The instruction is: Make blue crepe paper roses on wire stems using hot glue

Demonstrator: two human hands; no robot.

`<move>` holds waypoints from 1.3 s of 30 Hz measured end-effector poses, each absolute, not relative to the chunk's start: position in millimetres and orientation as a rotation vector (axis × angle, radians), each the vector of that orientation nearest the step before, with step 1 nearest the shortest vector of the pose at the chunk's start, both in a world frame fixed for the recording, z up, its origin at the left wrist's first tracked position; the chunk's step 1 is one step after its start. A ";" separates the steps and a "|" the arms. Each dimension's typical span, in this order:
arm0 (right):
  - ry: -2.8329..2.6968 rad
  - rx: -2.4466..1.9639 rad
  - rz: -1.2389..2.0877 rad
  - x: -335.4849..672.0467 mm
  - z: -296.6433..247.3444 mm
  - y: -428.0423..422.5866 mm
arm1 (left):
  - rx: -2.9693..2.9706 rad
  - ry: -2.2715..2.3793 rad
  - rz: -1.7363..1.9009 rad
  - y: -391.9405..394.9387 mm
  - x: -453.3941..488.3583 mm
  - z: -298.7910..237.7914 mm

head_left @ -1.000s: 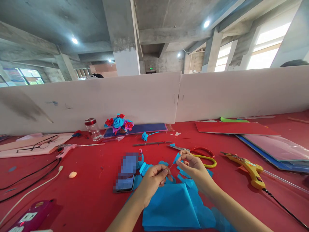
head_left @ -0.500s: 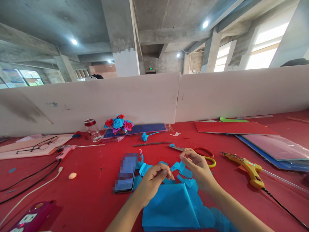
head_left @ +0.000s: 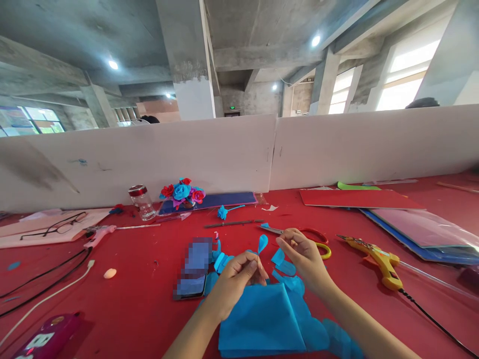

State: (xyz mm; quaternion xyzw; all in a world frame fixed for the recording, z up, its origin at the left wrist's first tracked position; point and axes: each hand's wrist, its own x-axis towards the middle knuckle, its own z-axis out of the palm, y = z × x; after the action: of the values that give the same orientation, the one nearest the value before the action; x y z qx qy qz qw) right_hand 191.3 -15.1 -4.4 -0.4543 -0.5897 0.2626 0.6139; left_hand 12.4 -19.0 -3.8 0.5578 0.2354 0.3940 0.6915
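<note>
My left hand (head_left: pixel 237 279) pinches a thin stem, and a small blue petal (head_left: pixel 263 243) stands upright above its fingertips. To the right, my right hand (head_left: pixel 307 257) has its thumb and fingertips pressed together; whatever they hold is too small to make out. Below both hands lies a folded stack of blue crepe-like sheet (head_left: pixel 262 324). Loose blue cut pieces (head_left: pixel 287 268) are scattered around and between the hands. Scissors (head_left: pixel 325 251) with red and yellow handles lie behind my right hand, partly hidden by it.
A phone (head_left: pixel 192 269) lies left of my hands. Rightward sits a yellow glue gun (head_left: pixel 374 259) with its cord. Behind are a blue paper flower (head_left: pixel 223 212), a thin dark rod (head_left: pixel 234 224), a flower bouquet (head_left: pixel 182 192) and a glass jar (head_left: pixel 144 203). A purple power strip (head_left: pixel 48 336) is at front left.
The blue petal now stands up clearly above my left fingertips. Both hands stay in nearly the same place, still pinched. The whole view has shifted slightly.
</note>
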 end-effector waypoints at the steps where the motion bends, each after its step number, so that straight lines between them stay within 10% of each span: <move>1: -1.394 -1.023 0.632 190.8 -2.3 -16.6 | 1.241 0.543 0.872 -19.5 12.4 -3.7; 39: -1.563 -0.761 1.105 192.6 3.7 -24.9 | 0.926 0.576 0.518 -20.8 9.0 -3.6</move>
State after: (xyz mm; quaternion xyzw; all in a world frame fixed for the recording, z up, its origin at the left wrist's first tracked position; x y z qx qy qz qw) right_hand 192.6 -24.9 3.7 -0.3168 -0.6504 0.4598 0.5150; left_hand 9.0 -20.8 -3.6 0.4356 0.2706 0.2434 0.8233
